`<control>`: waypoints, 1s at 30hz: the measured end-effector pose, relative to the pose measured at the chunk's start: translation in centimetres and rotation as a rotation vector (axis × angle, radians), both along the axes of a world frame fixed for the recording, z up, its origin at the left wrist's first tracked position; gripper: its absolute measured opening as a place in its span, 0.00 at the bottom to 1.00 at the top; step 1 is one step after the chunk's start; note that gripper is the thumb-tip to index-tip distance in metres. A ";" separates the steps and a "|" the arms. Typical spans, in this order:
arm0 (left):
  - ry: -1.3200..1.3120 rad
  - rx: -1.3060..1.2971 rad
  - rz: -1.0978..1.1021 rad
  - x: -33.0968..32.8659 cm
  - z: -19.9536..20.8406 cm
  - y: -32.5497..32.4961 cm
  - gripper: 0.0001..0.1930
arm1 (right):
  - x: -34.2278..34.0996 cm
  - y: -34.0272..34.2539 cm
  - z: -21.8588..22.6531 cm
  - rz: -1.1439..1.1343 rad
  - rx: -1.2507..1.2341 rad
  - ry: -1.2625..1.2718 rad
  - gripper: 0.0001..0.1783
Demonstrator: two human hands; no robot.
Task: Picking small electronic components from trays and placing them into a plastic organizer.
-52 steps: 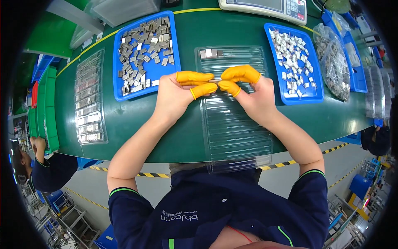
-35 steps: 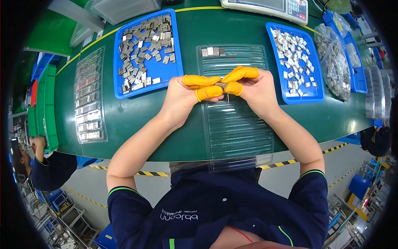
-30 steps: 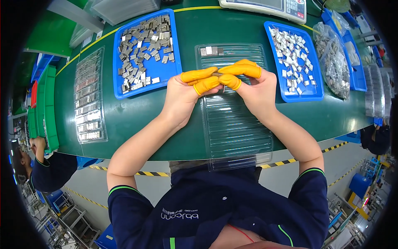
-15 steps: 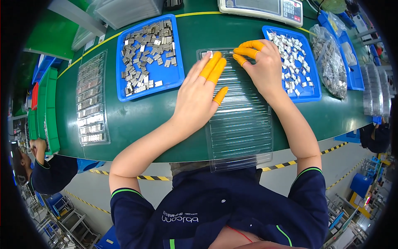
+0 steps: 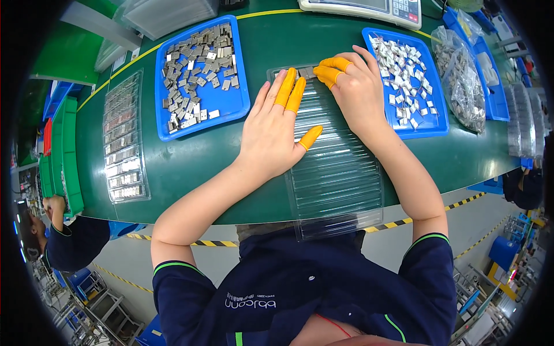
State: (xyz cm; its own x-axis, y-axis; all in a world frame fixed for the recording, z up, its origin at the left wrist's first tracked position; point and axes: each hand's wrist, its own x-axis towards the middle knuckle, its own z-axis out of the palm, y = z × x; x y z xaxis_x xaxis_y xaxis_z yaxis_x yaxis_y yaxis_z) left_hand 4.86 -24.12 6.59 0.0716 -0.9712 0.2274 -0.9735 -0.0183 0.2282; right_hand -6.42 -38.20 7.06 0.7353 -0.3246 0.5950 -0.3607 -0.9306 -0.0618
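A clear ribbed plastic tray (image 5: 337,167) lies lengthwise before me, its near end reaching past the table edge. Small flat grey metal connector shells (image 5: 306,72) sit in its farthest row, between my two hands. My left hand (image 5: 271,130) rests on the tray's left side, fingers stretched out and thumb apart, fingertips by that row. Yellow finger cots cover some fingers on both hands. My right hand (image 5: 359,92) comes in from the right, thumb and fingertips pinched against the right end of the shells; its tips partly hide the piece there.
Left of the tray stands a blue bin (image 5: 231,112) of metal shells; on the right, another blue bin (image 5: 424,131) holds small white parts. A filled clear tray (image 5: 124,147) lies farther left. Beyond are a scale (image 5: 369,7) and a bagged heap (image 5: 461,86). A co-worker (image 5: 72,242) sits left.
My right hand has shifted slightly left and far along the top row, its index finger now raised. My left hand has edged left, uncovering more metal shells. The view has shifted a little.
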 end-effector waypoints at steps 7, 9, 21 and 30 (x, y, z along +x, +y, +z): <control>0.006 0.010 -0.002 0.0 -0.1 0.1 0.36 | -0.2 0.1 -0.5 -0.003 0.092 0.055 0.10; 0.092 -0.073 0.002 -0.1 0.0 0.2 0.36 | -0.2 0.0 -0.5 0.003 0.127 0.055 0.11; 0.254 -0.015 0.490 10.3 3.3 1.9 0.13 | -8.3 -7.8 0.9 -0.412 0.508 -0.002 0.23; 0.091 -0.026 0.528 9.0 2.0 1.4 0.10 | -7.0 -7.0 1.0 -0.551 0.548 0.127 0.13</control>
